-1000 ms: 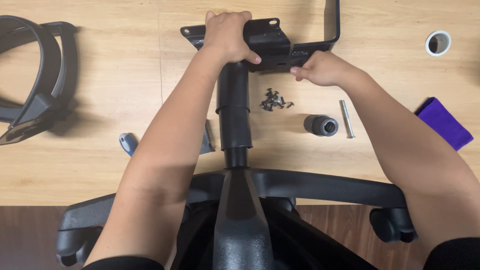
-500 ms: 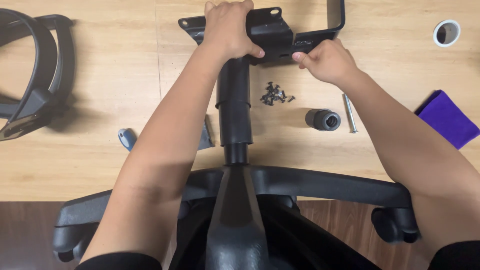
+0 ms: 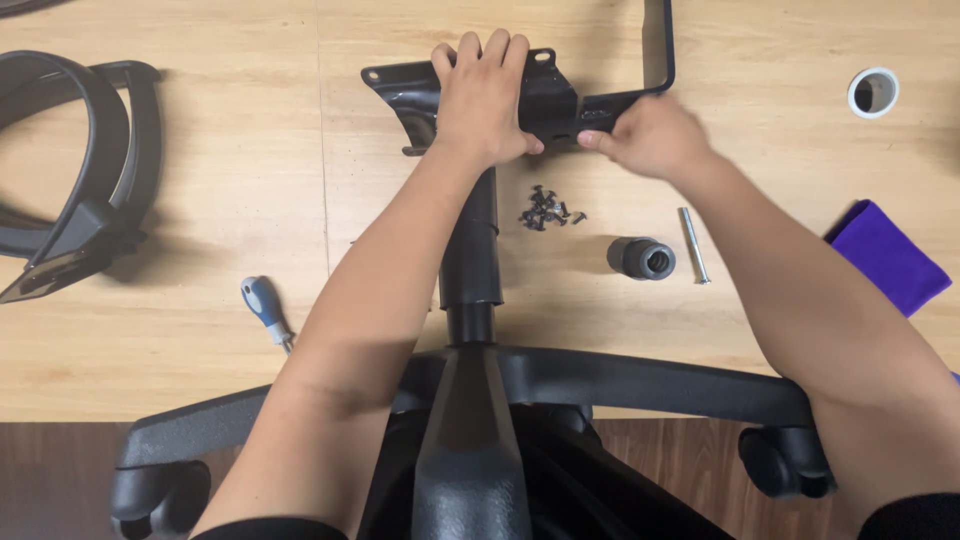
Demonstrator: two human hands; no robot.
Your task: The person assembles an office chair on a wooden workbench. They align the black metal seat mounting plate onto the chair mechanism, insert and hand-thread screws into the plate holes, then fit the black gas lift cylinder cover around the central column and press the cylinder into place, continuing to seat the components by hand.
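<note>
My left hand (image 3: 485, 95) lies flat on top of a black metal seat plate (image 3: 400, 85), pressing it down, fingers pointing away from me. The plate sits at the top of a black gas cylinder (image 3: 472, 250) that rises from a black star-shaped chair base (image 3: 640, 380) with casters. My right hand (image 3: 650, 135) is closed on the plate's right edge, where a black bent bracket (image 3: 665, 60) joins it. What the right fingers pinch is hidden.
On the wooden table lie a pile of small black screws (image 3: 545, 208), a black knob (image 3: 642, 257), a long silver bolt (image 3: 693, 245), a blue-handled screwdriver (image 3: 266, 310), a black armrest frame (image 3: 80, 180), a tape roll (image 3: 873, 92) and a purple cloth (image 3: 885, 255).
The view has shifted a little, so the plate and both hands sit lower in the picture. My right hand has closed in on the plate's right edge. My left hand stays on top of the plate.
</note>
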